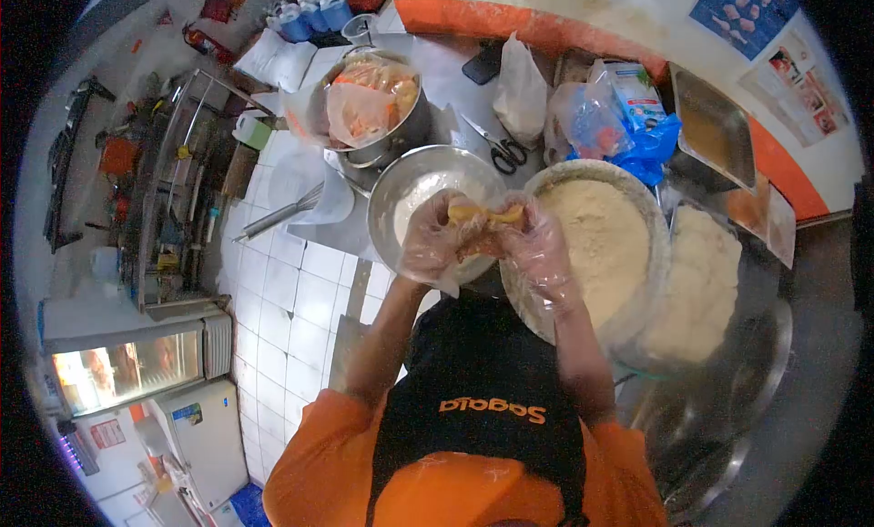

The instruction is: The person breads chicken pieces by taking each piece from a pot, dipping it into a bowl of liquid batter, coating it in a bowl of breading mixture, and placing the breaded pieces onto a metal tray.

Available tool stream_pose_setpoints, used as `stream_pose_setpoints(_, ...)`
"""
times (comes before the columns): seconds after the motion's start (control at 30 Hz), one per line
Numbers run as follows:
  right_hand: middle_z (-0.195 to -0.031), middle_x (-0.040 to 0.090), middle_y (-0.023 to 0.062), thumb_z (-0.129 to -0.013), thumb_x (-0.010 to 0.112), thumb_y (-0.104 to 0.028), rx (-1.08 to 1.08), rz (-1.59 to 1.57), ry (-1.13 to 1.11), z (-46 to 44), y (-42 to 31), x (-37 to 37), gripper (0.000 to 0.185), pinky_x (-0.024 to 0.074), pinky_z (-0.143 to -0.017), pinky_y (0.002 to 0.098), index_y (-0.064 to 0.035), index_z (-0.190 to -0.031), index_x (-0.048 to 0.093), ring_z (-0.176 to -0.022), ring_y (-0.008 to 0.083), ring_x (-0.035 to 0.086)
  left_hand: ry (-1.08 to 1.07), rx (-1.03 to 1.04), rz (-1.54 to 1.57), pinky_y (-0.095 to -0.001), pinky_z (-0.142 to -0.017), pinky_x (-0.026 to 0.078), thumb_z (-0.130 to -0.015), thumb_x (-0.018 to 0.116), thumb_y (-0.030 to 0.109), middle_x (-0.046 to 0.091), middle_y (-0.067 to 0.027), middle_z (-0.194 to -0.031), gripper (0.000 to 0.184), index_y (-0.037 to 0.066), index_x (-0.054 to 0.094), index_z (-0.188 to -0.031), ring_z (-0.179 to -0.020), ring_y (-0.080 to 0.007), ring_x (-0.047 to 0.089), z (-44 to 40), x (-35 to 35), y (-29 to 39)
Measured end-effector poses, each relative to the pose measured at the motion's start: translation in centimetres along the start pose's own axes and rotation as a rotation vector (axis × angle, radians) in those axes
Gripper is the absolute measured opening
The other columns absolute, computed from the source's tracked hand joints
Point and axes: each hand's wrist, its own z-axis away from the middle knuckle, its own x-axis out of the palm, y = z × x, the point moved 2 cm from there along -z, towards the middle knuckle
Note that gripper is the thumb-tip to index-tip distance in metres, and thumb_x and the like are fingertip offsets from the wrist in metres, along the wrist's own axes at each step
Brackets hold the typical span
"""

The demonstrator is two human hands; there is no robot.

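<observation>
My left hand [435, 240] and my right hand [534, 245], both in clear plastic gloves, are closed on a yellowish, soft-looking food piece [482, 216] held between them. They are over the right side of a metal bowl [381, 219] with whitish batter [421, 192] inside. Beside my right hand stands a wide round tub [655, 219] of pale flour [596, 240]. Behind the bowl, a large metal pot [417, 131] holds a plastic bag of orange and yellowish food [369, 104].
Black-handled scissors [508, 156] lie behind the bowl, near a white bag [521, 95]. A whisk [282, 213] rests by a clear container [335, 195] at left. A pale floury slab [699, 281] and metal tray [715, 126] are at right.
</observation>
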Motion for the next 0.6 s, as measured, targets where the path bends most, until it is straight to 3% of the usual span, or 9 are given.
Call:
stream_pose_setpoints(0.07,-0.099,0.065,0.0060,-0.090,0.069,-0.006,-0.113,0.272,0.067,-0.2,0.4,-0.4,0.020,0.0531,-0.082,0.0283,-0.0009,-0.107,0.059,-0.093,0.0124,0.061,0.060,0.155,-0.019,-0.0245,-0.072,0.053,-0.087,0.073,0.006,0.066,-0.0033,-0.095,0.024,0.001,0.061,-0.107,-0.084,-0.0101,0.062,-0.1,-0.1,-0.4)
stream_pose_setpoints(0.2,-0.100,0.065,0.0067,-0.089,0.068,-0.003,-0.097,0.221,0.085,-0.3,-0.2,0.2,0.025,0.0532,-0.083,0.0294,-0.0012,-0.112,0.059,-0.094,0.0133,0.061,0.147,0.110,-0.112,-0.0242,-0.072,0.053,-0.088,0.070,0.003,0.067,-0.0049,-0.098,0.023,-0.001,0.062,-0.109,-0.086,-0.0095,0.062,0.7,0.4,1.0)
stream_pose_setpoints(0.27,-0.102,0.065,0.0072,-0.090,0.068,-0.004,-0.165,0.057,0.056,-0.8,0.6,0.1,0.032,0.0528,-0.084,0.0293,-0.0009,-0.119,0.058,-0.095,0.0145,0.062,0.185,0.208,-0.352,-0.0247,-0.070,0.054,-0.089,0.067,0.000,0.068,-0.0073,-0.100,0.023,-0.002,0.063,-0.112,-0.087,-0.0102,0.064,0.9,0.1,1.2)
stream_pose_setpoints(0.4,-0.103,0.066,0.0073,-0.090,0.067,-0.004,-0.205,0.277,0.078,-2.0,2.6,-1.4,0.040,0.0534,-0.083,0.0291,-0.0010,-0.128,0.054,-0.095,0.0150,0.062,0.136,0.202,-0.299,-0.0278,-0.066,0.055,-0.090,0.065,0.001,0.069,-0.0069,-0.099,0.024,-0.001,0.063,-0.114,-0.081,-0.0113,0.065,0.2,-2.0,-0.6)
stream_pose_setpoints(0.47,-0.104,0.066,0.0078,-0.090,0.065,-0.003,-0.145,0.209,0.173,-1.7,3.1,-1.3,0.048,0.0546,-0.082,0.0292,-0.0010,-0.135,0.049,-0.094,0.0154,0.063,0.074,0.521,-0.738,-0.0319,-0.062,0.055,-0.090,0.065,0.004,0.071,-0.0082,-0.094,0.020,0.001,0.065,-0.111,-0.072,-0.0152,0.068,-0.3,-2.8,0.1)
stream_pose_setpoints(0.5,-0.104,0.066,0.0078,-0.090,0.065,-0.003,-0.139,0.208,0.174,-1.3,2.7,-1.5,0.048,0.0546,-0.082,0.0292,-0.0010,-0.135,0.049,-0.094,0.0154,0.063,0.073,0.516,-0.737,-0.0319,-0.062,0.055,-0.090,0.065,0.004,0.071,-0.0082,-0.094,0.020,0.001,0.065,-0.111,-0.072,-0.0152,0.068,-0.4,-3.3,0.0)
stream_pose_setpoints(0.57,-0.105,0.066,0.0088,-0.090,0.065,-0.003,-0.083,0.255,0.214,-0.3,1.4,-2.9,0.055,0.0559,-0.079,0.0301,-0.0021,-0.140,0.044,-0.089,0.0154,0.063,0.129,0.206,-0.593,-0.0356,-0.069,0.055,-0.090,0.068,0.015,0.071,-0.0101,-0.096,0.018,0.003,0.068,-0.104,-0.072,-0.0186,0.067,-0.8,-4.5,-0.6)
stream_pose_setpoints(0.6,-0.105,0.066,0.0088,-0.090,0.065,-0.003,-0.080,0.254,0.215,0.0,1.7,-4.2,0.055,0.0559,-0.079,0.0301,-0.0021,-0.140,0.044,-0.089,0.0154,0.063,0.129,0.202,-0.594,-0.0356,-0.069,0.055,-0.090,0.068,0.015,0.071,-0.0101,-0.096,0.018,0.003,0.068,-0.104,-0.072,-0.0186,0.067,-1.1,-4.8,-0.7)
